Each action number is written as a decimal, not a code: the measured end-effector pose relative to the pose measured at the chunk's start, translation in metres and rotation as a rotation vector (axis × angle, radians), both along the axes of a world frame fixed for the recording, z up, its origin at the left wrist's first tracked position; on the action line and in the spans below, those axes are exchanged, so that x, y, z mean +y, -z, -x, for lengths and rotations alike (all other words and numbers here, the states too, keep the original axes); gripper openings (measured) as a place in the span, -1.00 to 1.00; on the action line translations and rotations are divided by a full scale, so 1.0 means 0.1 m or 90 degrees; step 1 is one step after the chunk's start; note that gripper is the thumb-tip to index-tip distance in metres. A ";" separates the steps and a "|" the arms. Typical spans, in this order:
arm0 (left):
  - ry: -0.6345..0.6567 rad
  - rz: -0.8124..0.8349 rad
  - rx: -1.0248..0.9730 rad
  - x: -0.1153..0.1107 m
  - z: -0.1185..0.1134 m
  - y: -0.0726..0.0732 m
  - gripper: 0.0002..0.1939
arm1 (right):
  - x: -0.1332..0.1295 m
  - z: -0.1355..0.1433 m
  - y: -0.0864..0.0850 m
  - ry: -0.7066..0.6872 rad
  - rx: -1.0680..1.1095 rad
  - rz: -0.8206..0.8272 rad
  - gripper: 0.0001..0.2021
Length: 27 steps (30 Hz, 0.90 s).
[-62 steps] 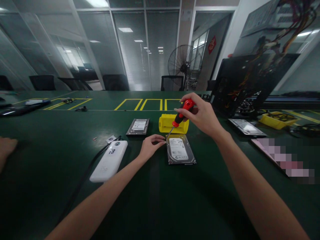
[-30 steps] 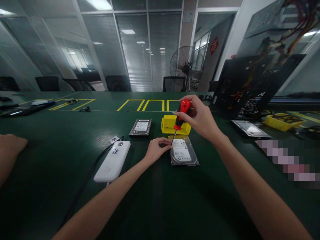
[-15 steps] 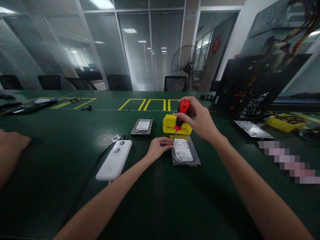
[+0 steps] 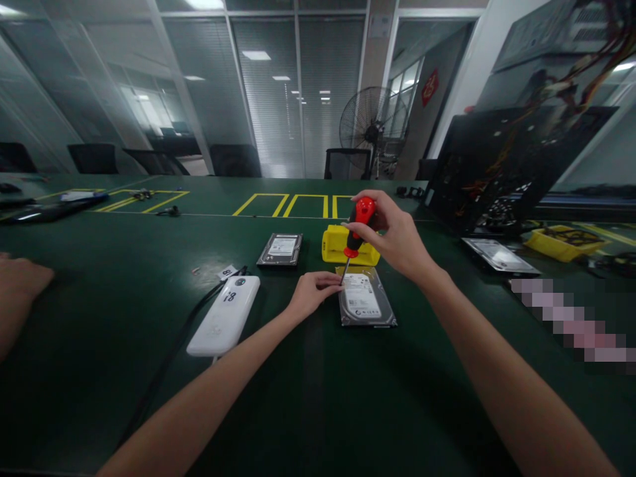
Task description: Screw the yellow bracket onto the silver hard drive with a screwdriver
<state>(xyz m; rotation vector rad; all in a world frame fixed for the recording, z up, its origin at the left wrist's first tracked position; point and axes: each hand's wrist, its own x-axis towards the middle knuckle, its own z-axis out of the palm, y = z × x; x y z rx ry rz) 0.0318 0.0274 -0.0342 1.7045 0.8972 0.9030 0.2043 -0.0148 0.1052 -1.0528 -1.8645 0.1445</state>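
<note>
A hard drive [image 4: 365, 298] with a white label lies flat on the green table [image 4: 278, 411]. My right hand [image 4: 390, 228] grips the red and black handle of a screwdriver [image 4: 364, 211], tilted with its shaft pointing down. The tip meets the drive's left edge, beside the fingertips of my left hand [image 4: 315, 291]. Those fingers are pressed together there; whatever they pinch is too small to make out. Just behind the drive is a yellow plastic bin [image 4: 334, 246]. A second hard drive [image 4: 281, 250] rests to its left.
A white power bank [image 4: 224, 318] with a black cable lies left of my forearm. Another person's hand [image 4: 22, 278] rests at far left. On the right are another drive [image 4: 499, 256], a yellow tray [image 4: 564, 244] of cables and an open computer case [image 4: 501, 165].
The view has shifted slightly. Both hands hold nearly the same pose, with the screwdriver still at the drive's left edge.
</note>
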 end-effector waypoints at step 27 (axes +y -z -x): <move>-0.007 -0.127 0.086 0.06 0.11 -0.02 -0.77 | 0.02 -0.04 0.00 0.017 -0.003 -0.008 -0.60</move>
